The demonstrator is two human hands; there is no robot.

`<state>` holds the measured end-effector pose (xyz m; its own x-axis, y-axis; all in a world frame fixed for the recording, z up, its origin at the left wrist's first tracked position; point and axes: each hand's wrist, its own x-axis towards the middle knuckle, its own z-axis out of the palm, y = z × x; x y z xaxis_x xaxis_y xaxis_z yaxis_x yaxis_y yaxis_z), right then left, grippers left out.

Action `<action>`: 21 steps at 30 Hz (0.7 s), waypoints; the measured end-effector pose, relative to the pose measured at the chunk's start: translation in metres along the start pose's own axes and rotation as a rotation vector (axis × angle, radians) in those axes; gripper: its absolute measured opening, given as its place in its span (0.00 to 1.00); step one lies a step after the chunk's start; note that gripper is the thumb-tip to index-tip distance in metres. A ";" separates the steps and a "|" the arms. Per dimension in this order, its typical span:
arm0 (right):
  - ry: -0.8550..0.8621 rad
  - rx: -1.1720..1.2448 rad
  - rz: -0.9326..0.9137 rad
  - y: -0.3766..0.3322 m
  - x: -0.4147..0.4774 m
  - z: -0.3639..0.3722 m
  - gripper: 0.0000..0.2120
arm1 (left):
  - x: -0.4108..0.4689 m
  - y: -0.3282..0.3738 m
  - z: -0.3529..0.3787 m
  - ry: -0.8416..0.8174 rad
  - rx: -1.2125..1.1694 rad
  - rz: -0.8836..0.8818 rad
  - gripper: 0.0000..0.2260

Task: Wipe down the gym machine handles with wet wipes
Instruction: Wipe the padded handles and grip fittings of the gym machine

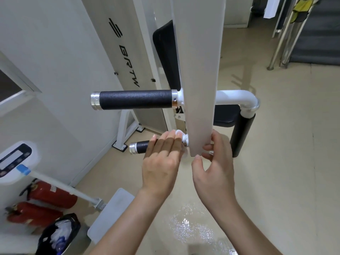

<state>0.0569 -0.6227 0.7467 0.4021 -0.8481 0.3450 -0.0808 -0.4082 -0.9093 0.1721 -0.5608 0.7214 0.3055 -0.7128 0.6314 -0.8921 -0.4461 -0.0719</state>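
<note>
A white machine arm (200, 89) hangs down in front of me. An upper black foam handle (136, 99) with a chrome end cap sticks out to its left. A shorter lower handle (140, 145) sits below. My left hand (161, 162) lies over the lower handle's inner part, fingers curled around it, with a bit of white wet wipe (178, 133) showing at the fingertips. My right hand (215, 166) pinches the bottom end of the white arm between thumb and fingers. Another black grip (242, 135) hangs upright on the right.
The weight-stack cover (128, 52) and black back pad (165, 52) stand behind. Two red fire extinguishers (51, 194) and a bin with a black bag (58, 234) are at lower left. A white console device (16, 159) stands at left. Stairs with railings (316, 34) rise at upper right.
</note>
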 end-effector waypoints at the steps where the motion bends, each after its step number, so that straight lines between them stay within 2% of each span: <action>1: 0.000 -0.001 -0.001 0.001 -0.003 0.002 0.28 | 0.005 0.002 -0.001 -0.049 0.007 -0.012 0.16; 4: -0.005 -0.039 0.006 0.004 -0.014 0.009 0.33 | 0.042 0.002 -0.014 -0.415 0.029 -0.010 0.07; 6: -0.004 -0.051 0.014 0.005 -0.015 0.010 0.34 | 0.064 0.001 -0.024 -0.678 -0.050 -0.060 0.05; 7: -0.003 -0.050 0.017 0.005 -0.013 0.010 0.34 | 0.067 0.001 -0.024 -0.730 -0.058 -0.084 0.04; 8: -0.002 -0.049 0.021 0.004 -0.011 0.010 0.33 | 0.064 0.001 -0.022 -0.686 -0.008 -0.075 0.03; 10: -0.001 -0.052 0.020 0.004 -0.007 0.009 0.32 | 0.044 0.004 -0.016 -0.427 0.093 -0.070 0.05; 12: 0.002 -0.058 0.014 0.002 -0.006 0.009 0.31 | 0.016 0.008 -0.008 -0.183 0.039 -0.060 0.11; 14: 0.017 -0.054 0.017 0.002 -0.006 0.009 0.31 | 0.001 0.009 -0.007 -0.037 -0.016 -0.019 0.13; 17: 0.047 -0.041 0.041 0.003 -0.005 0.010 0.30 | 0.002 0.006 -0.013 0.112 0.032 0.047 0.11; 21: 0.025 -0.020 0.027 0.005 -0.005 0.009 0.33 | 0.001 0.003 -0.022 0.166 0.001 0.063 0.06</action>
<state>0.0622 -0.6170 0.7386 0.3770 -0.8670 0.3260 -0.1098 -0.3913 -0.9137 0.1627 -0.5511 0.7387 0.1901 -0.6399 0.7445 -0.9072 -0.4044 -0.1160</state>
